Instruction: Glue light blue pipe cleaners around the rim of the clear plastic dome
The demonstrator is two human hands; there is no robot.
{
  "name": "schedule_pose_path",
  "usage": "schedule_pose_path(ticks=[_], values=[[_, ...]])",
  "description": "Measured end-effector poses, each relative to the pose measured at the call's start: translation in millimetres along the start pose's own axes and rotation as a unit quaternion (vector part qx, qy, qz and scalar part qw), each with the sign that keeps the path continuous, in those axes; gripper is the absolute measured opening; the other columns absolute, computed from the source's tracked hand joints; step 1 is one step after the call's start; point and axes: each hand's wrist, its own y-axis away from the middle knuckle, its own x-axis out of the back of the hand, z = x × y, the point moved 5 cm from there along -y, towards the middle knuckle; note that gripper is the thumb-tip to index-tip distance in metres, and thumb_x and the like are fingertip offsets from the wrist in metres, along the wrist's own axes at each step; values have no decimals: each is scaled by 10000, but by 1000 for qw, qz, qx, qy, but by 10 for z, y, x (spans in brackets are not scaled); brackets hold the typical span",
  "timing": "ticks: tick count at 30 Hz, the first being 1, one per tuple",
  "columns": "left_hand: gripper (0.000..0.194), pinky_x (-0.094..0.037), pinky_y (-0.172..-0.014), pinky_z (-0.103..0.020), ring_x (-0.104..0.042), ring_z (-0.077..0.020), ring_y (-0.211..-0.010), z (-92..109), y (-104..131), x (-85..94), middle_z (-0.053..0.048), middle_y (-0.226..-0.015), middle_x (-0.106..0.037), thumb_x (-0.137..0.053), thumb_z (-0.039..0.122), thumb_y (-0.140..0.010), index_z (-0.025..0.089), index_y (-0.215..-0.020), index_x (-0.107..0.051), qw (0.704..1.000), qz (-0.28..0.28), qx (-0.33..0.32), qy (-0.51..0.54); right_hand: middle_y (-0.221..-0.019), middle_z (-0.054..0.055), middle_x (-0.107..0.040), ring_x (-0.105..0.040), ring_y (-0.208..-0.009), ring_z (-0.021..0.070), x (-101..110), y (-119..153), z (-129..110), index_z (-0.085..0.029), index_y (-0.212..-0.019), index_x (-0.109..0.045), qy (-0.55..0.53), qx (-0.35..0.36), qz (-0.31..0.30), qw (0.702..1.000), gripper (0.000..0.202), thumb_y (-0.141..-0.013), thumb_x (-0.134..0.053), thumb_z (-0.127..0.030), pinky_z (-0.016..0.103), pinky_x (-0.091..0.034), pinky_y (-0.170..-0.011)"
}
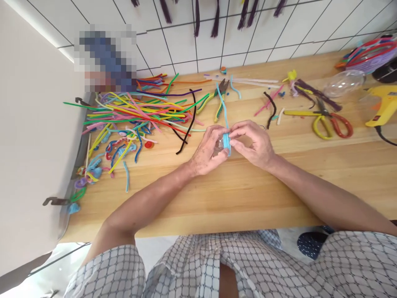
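My left hand (208,152) holds a small clear plastic ball (220,143) over the wooden table, its fingers curled around it. Light blue pipe cleaner (226,142) is wrapped in bands on the ball's right side. One loose end of it (223,108) sticks up and away from me, past my fingertips. My right hand (252,144) pinches the blue pipe cleaner at the wrapped part, thumb and forefinger meeting there. The fingers of both hands hide part of the ball.
Many coloured pipe cleaners (145,109) lie heaped at the left. Pliers (217,97) rest beyond my hands. Scissors (324,118), a yellow glue gun (383,105) and a clear ball (344,83) are at the right. The table (198,207) ends near my shirt.
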Motion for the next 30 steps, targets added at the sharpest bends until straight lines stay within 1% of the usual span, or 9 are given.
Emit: schedule_pose_path(ticks=[5,9,12,16,20,23,26,30], values=[[486,-549,-1154,-482,-596,-293,-1385,8,-18,16,-160,-1452,-605,-662,369,-1040,233,-1488,-532,1000,17,-9,12,-1121,80,-807,-771,-991,260,-7,0,5,-292,-1061,-784,2,-5,1,1000,144,-1027,-764,-430,435,-680,-866],[475,-569,-1126,-471,-640,-278,-1334,21,-24,40,-152,-1413,-632,-669,435,-1048,222,-1457,-558,999,26,-8,18,-1111,74,-798,-760,-978,253,-24,-8,8,-287,-1071,-781,-10,9,-2,1000,117,-1019,-755,-389,408,-677,-831],[484,-570,-1133,-488,-651,-281,-1331,25,-19,56,-151,-1417,-641,-655,507,-1060,230,-1448,-571,1000,21,8,20,-1092,69,-792,-754,-962,246,-34,-17,14,-286,-1067,-778,-21,19,-2,1000,108,-1011,-755,-376,396,-675,-814],[512,-568,-1148,-514,-623,-306,-1398,41,4,75,-167,-1458,-627,-641,542,-1070,233,-1471,-569,999,3,25,25,-1069,71,-783,-747,-958,244,-45,-27,8,-278,-1060,-771,-28,20,-10,999,108,-1005,-750,-369,392,-672,-809],[567,-571,-1158,-529,-594,-336,-1455,73,35,89,-194,-1517,-587,-596,577,-1081,224,-1523,-551,999,-9,25,39,-1049,68,-781,-746,-950,245,-47,-35,-17,-278,-1057,-759,-33,19,-10,999,94,-1014,-739,-359,393,-665,-812],[551,-557,-1187,-541,-587,-342,-1475,98,59,100,-203,-1522,-591,-608,539,-1079,215,-1521,-552,999,-3,33,34,-1039,66,-783,-752,-963,259,-56,-36,-30,-285,-1062,-756,-33,25,-5,999,73,-1014,-739,-337,421,-660,-852],[534,-551,-1203,-528,-578,-333,-1495,131,79,101,-205,-1522,-597,-638,479,-1058,208,-1510,-548,999,8,42,19,-1064,72,-788,-758,-990,277,-71,-28,-38,-288,-1067,-763,-31,33,-1,999,72,-999,-748,-309,457,-649,-917],[512,-548,-1213,-504,-577,-317,-1502,188,88,96,-191,-1495,-619,-678,376,-1021,207,-1488,-554,999,26,37,8,-1098,78,-791,-757,-1001,284,-87,-18,-44,-290,-1062,-765,-21,31,-10,999,75,-995,-750,-319,472,-644,-928]])
